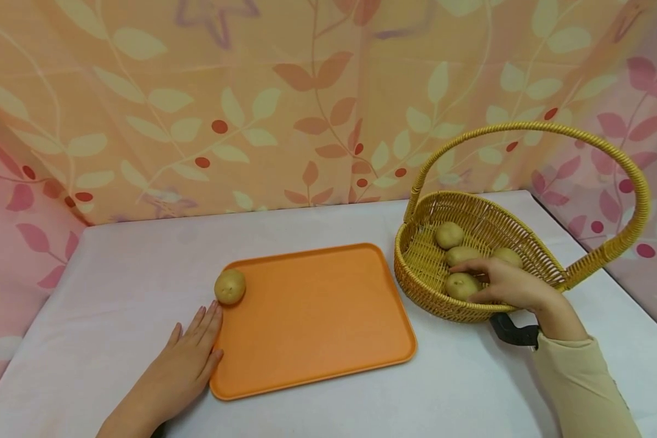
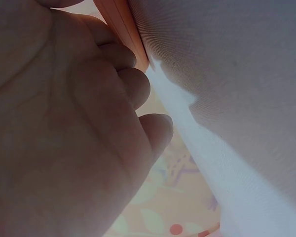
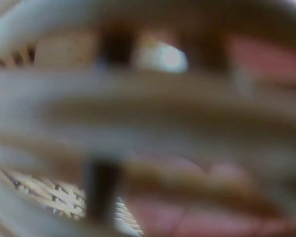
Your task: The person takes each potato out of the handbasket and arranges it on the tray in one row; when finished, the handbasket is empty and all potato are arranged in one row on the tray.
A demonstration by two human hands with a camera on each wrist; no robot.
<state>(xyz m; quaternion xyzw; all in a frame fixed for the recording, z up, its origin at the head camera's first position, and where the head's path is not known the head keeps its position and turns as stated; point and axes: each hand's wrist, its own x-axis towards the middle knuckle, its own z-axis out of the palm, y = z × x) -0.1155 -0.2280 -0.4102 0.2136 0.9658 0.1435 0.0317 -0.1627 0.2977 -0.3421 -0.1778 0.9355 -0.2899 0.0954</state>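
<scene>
My left hand [image 1: 188, 356] lies with its fingers extended along the left edge of an orange tray [image 1: 312, 322], fingertips just below a potato [image 1: 230, 287] on the tray's far left corner. The left wrist view shows the palm side of this hand [image 2: 84, 118] against the tray's side [image 2: 121, 29]. Over the near rim of a woven basket [image 1: 443, 310] reaches my right hand [image 1: 511, 285], its thumb and fingers curved around a potato [image 1: 462, 286] inside. Blurred basket strands [image 3: 148, 108] cover most of the right wrist view.
More potatoes lie in the basket, among them one at the back [image 1: 449, 235] and one at the right [image 1: 507, 257]. The basket's tall handle [image 1: 547, 126] arches above it. White cloth [image 1: 142, 261] covers the table, and a leaf-patterned curtain [image 1: 285, 121] hangs behind.
</scene>
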